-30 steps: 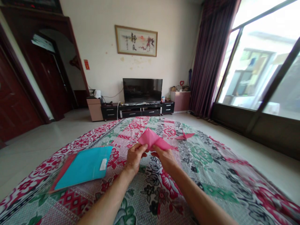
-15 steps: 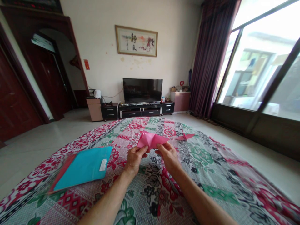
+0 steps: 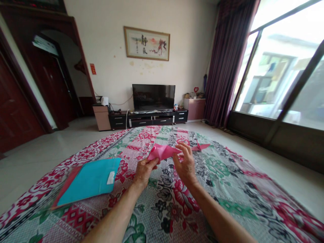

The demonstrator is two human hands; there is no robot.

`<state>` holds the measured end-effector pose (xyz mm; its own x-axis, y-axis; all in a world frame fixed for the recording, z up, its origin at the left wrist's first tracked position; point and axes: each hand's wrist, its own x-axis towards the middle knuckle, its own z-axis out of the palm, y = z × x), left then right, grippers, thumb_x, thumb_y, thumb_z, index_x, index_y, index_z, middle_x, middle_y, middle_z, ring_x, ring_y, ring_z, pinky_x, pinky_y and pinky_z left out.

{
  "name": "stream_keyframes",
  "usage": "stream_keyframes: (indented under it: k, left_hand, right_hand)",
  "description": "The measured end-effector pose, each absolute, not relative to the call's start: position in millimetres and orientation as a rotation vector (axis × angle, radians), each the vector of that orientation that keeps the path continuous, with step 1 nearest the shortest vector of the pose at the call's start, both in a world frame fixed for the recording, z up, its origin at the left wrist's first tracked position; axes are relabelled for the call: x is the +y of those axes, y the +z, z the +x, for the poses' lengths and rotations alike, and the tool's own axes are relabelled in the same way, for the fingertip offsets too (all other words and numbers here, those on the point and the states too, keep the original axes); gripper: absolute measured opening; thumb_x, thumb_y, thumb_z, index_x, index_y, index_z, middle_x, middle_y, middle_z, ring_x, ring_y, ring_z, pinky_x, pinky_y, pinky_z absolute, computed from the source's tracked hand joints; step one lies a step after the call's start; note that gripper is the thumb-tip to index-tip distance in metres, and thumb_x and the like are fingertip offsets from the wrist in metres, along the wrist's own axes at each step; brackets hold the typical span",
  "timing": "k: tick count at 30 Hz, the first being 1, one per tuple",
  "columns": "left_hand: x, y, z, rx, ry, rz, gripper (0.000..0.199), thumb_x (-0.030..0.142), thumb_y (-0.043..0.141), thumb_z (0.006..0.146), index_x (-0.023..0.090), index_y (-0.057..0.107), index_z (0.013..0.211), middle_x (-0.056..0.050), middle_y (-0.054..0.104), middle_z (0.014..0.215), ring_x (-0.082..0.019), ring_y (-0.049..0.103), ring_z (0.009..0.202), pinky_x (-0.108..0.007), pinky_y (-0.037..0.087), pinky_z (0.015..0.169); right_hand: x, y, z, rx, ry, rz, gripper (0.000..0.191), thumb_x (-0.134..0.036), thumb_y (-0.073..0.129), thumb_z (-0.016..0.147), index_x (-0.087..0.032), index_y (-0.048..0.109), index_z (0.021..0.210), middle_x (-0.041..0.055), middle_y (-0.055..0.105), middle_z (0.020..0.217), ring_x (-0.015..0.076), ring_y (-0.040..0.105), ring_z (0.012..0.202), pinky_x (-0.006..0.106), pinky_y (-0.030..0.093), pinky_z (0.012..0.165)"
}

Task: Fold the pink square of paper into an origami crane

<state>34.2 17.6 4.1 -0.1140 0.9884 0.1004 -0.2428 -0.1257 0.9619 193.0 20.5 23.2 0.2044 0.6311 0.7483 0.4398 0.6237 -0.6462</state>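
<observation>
A folded piece of pink origami paper [image 3: 163, 152] is held up over the cloth, its creased middle facing me and a pointed end reaching right. My left hand [image 3: 145, 170] pinches its lower left edge, thumb in front and fingers behind. At the right point, my right hand [image 3: 186, 163] has its thumb below and its fingers above, closed around the tip. Just beyond that hand a finished-looking pink paper crane [image 3: 199, 147] rests on the cloth, partly covered by my fingers.
A patterned floral cloth [image 3: 141, 209] covers the round surface before me. On the left lies a blue packet [image 3: 92, 180] with a white label, reddish sheets [image 3: 67, 184] showing at its edge. Farther off stand a television [image 3: 154, 98] and a low black cabinet [image 3: 141, 122].
My right hand has shifted from the paper's lower edge up to its right tip, with the fingers raised above it. My left hand keeps its pinch, and the paper has turned slightly.
</observation>
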Motion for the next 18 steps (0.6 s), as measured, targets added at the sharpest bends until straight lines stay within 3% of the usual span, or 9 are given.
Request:
stream_keyframes:
  k: [4, 8, 15, 18]
  left_hand:
    - [15.0, 6.2, 35.4, 1.050, 1.470, 1.097, 0.026, 0.037, 0.072, 0.060, 0.013, 0.072, 0.069, -0.008, 0.070, 0.069, -0.018, 0.062, 0.068, -0.027, 0.046, 0.063]
    - [13.9, 7.0, 36.7, 1.078, 1.461, 1.126, 0.024, 0.036, 0.072, 0.060, 0.014, 0.072, 0.069, -0.008, 0.070, 0.066, -0.018, 0.062, 0.066, -0.027, 0.045, 0.062]
    - [17.7, 4.3, 34.0, 1.051, 1.485, 1.009, 0.027, 0.037, 0.074, 0.057, 0.012, 0.071, 0.069, -0.009, 0.070, 0.067, -0.018, 0.063, 0.067, -0.026, 0.045, 0.059]
    - [18.4, 4.4, 33.3, 1.039, 1.494, 0.970, 0.027, 0.036, 0.075, 0.056, 0.012, 0.071, 0.068, -0.009, 0.069, 0.066, -0.017, 0.063, 0.065, -0.025, 0.044, 0.058]
  right_hand:
    - [20.5, 23.9, 193.4, -1.505, 0.065, -0.976, 0.017, -0.018, 0.054, 0.076, -0.023, 0.059, 0.092, 0.0079, 0.055, 0.109, 0.0215, 0.052, 0.103, 0.041, 0.045, 0.087]
    - [21.7, 23.2, 194.0, -1.519, 0.071, -0.984, 0.015, -0.019, 0.056, 0.075, -0.023, 0.062, 0.088, 0.0076, 0.058, 0.105, 0.0214, 0.054, 0.100, 0.042, 0.043, 0.090]
    - [16.7, 28.0, 195.4, -1.441, 0.510, -0.926, 0.006, -0.022, 0.057, 0.071, -0.022, 0.063, 0.072, 0.0060, 0.054, 0.114, 0.0205, 0.053, 0.101, 0.033, 0.050, 0.072]
    - [14.4, 31.8, 195.9, -1.402, 0.611, -0.906, 0.005, -0.019, 0.057, 0.067, -0.021, 0.061, 0.064, 0.0055, 0.054, 0.114, 0.0215, 0.050, 0.105, 0.033, 0.048, 0.075]
